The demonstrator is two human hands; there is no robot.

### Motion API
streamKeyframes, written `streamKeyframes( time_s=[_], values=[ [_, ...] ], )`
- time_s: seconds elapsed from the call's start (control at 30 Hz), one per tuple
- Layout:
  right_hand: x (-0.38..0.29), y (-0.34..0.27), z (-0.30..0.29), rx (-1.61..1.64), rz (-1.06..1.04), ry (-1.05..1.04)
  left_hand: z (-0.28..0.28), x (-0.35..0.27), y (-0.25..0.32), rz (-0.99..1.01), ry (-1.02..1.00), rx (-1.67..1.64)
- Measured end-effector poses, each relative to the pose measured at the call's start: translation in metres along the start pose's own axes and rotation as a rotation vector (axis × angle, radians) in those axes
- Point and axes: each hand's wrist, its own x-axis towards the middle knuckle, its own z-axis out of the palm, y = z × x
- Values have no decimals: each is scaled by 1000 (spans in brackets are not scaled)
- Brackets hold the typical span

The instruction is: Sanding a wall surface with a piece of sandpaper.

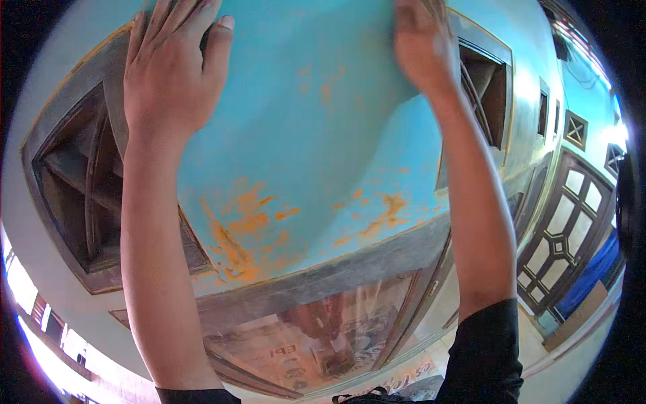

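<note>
Both my arms are raised in front of a turquoise painted wall (303, 136). My left hand (174, 65) is at the upper left with its back towards me, the thumb apart from the fingers. Some of its fingertips run past the top edge, and I see nothing held in it. My right hand (424, 45) is blurred at the upper right, its fingers partly cut off, so its grip is unclear. Whether either palm touches the wall is hidden. Orange patches (237, 227) mark the wall's lower part, above a grey band (323, 270).
A dark wooden vent frame (75, 177) is at the left, another vent opening (484, 91) at the right. Below the band, a glass pane (313, 343) shows reflections and writing. Farther right stands a dark-framed door (560, 237) with pale panels, near a blue cloth or sheet (590, 278).
</note>
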Motion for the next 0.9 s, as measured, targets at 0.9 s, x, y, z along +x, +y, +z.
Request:
streamKeyframes(
  time_s=[0.9],
  values=[
    [-41,-25,9,-58,-161,-1,0,-15,-4,22,-33,5]
  ],
)
